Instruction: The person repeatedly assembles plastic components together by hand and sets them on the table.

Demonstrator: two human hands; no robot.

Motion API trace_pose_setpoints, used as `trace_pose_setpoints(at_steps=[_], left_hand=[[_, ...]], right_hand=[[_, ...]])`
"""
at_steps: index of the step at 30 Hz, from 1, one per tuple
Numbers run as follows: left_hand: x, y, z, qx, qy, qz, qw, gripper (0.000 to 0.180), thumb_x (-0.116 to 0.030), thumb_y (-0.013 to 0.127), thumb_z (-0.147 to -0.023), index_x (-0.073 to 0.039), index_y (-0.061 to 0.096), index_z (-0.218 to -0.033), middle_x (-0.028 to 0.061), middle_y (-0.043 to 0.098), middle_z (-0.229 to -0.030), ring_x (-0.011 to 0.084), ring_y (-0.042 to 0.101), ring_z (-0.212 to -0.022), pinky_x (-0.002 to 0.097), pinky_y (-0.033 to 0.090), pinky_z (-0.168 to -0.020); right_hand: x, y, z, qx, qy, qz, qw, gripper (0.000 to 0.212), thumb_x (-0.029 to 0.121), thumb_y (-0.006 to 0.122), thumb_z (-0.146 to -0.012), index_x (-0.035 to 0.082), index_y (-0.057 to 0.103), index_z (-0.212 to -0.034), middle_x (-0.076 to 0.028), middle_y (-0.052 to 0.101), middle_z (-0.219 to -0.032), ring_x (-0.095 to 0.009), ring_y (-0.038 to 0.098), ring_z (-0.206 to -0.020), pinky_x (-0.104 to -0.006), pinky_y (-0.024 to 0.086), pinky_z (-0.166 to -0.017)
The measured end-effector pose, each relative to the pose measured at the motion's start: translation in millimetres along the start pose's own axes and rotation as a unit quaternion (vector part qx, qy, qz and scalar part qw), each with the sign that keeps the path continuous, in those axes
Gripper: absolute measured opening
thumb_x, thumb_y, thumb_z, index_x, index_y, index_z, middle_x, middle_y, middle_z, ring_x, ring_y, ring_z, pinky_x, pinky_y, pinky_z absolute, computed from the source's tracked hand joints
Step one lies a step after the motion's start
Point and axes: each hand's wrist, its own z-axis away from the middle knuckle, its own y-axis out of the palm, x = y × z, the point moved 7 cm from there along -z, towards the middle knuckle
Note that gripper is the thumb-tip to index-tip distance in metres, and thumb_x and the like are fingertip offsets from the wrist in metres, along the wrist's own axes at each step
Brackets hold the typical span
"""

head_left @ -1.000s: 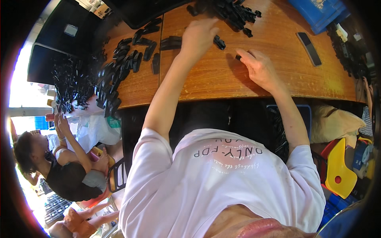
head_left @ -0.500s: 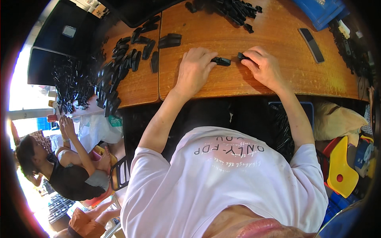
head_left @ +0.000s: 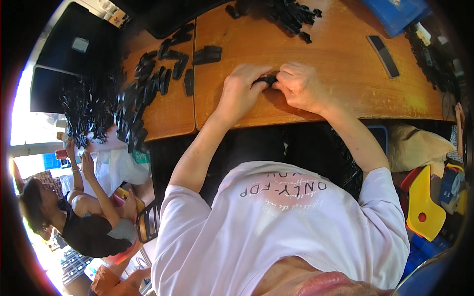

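Over the front of the wooden table, my left hand and my right hand meet. Between their fingertips is a small black plastic part, mostly covered by the fingers. The left thumb and fingers pinch one end of it. My right fingers are closed at its other end; whether a second black piece sits inside them is hidden. Left of my hands several long black plastic pieces lie in a loose heap, and a few more rest by the table seam.
Toward the far edge lies a pile of black parts. A dark flat bar rests at the right, near a blue bin. At the left, a person sits beside another heap of black parts. A yellow stool stands at lower right.
My right hand has moved left, bringing its fingers against the black part in my left hand. The small black piece it was pinching is now out of sight.
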Motion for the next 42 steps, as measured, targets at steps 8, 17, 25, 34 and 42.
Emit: trace_pose_setpoints(at_steps=[8,17,25,34,42], left_hand=[[13.1,-51.3,-17.7,-0.034,0.109,-0.372,0.921,0.027,-0.004,0.074,-0.086,-0.004,0.074,-0.113,0.0087,0.073,-0.114,0.0352,0.063,-0.116,0.0506,0.041,-0.105],[83.3,-107.8,-20.1,0.037,-0.215,-0.443,0.870,0.031,-0.004,0.061,-0.093,-0.004,0.072,-0.122,0.0163,0.069,-0.132,0.0394,0.062,-0.122,0.0482,0.048,-0.106],[128.1,-62.2,-149.8,-0.112,0.036,-0.297,0.947,0.044,-0.001,0.051,-0.097,-0.011,0.068,-0.136,0.0124,0.066,-0.143,0.0366,0.059,-0.132,0.0470,0.047,-0.112],[71.5,-5.8,-101.9,0.068,-0.003,-0.342,0.937,0.025,-0.011,0.072,-0.093,-0.010,0.077,-0.118,0.0101,0.067,-0.114,0.0336,0.062,-0.116,0.0466,0.050,-0.100],[33.8,-1.1,-19.0,0.023,0.000,-0.122,0.992,0.035,-0.003,0.071,-0.091,-0.011,0.076,-0.125,0.0105,0.068,-0.112,0.0318,0.062,-0.107,0.0421,0.049,-0.099]], right_hand=[[-84.6,-55.0,-7.9,-0.213,0.144,0.155,0.954,0.027,0.032,0.076,-0.095,0.008,0.076,-0.109,-0.010,0.072,-0.107,-0.034,0.070,-0.096,-0.0451,0.057,-0.076],[-83.4,-28.5,6.7,-0.119,0.199,0.027,0.972,0.028,0.006,0.070,-0.092,0.005,0.072,-0.120,-0.021,0.067,-0.106,-0.041,0.068,-0.090,-0.0475,0.056,-0.076],[-48.6,-17.9,-7.4,-0.148,0.087,-0.064,0.983,0.021,0.001,0.072,-0.087,0.008,0.072,-0.106,-0.011,0.071,-0.100,-0.031,0.072,-0.087,-0.0387,0.058,-0.072],[-53.3,-20.7,-1.1,-0.127,0.067,0.002,0.990,0.015,0.008,0.077,-0.080,0.009,0.068,-0.091,-0.007,0.070,-0.093,-0.031,0.069,-0.089,-0.0423,0.056,-0.070],[-55.9,-10.3,-0.4,-0.103,0.080,-0.015,0.991,0.018,0.017,0.081,-0.086,0.007,0.077,-0.100,-0.006,0.071,-0.104,-0.029,0.070,-0.096,-0.0401,0.058,-0.077]])
